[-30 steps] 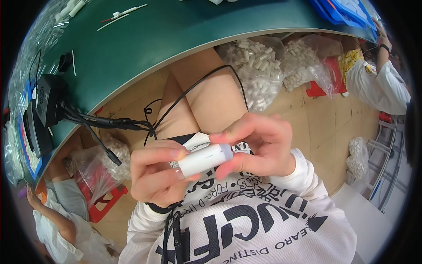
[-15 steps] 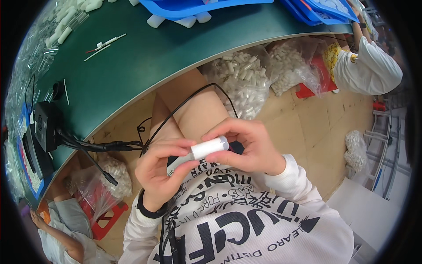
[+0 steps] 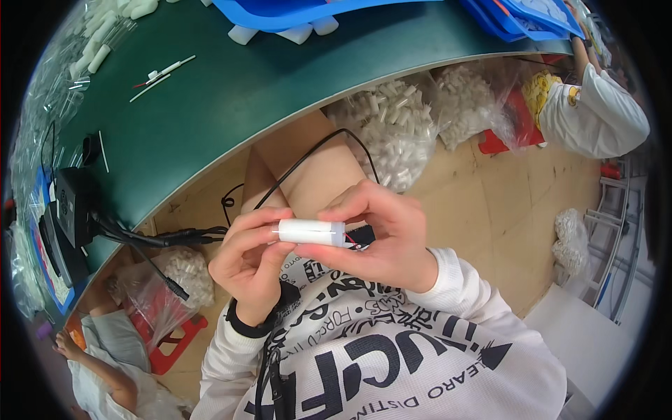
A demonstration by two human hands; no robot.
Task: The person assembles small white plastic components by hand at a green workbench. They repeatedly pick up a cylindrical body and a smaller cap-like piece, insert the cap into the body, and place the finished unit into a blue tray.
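A white cylinder with a clear sleeve (image 3: 306, 231) lies level between my two hands, above my lap. My left hand (image 3: 250, 260) pinches its left end between thumb and fingers. Round its right part, my right hand (image 3: 389, 238) is closed, the thumb along the lower side and the index finger above. The clear, bluish end of the sleeve shows near the right palm. A thin red strand and something dark show just past that end, too small to name.
A green table (image 3: 210, 105) curves ahead, with blue trays (image 3: 294, 15), white foam-like cylinders (image 3: 295, 33) and thin sticks (image 3: 162, 78). Black cables (image 3: 164, 236) hang off its left edge. Bags of white pieces (image 3: 392, 133) stand below. Other people sit at both sides.
The cylinder has turned from a slant to nearly level and shifted left. Both hands have moved with it, keeping hold, and more of the sleeve's right end shows.
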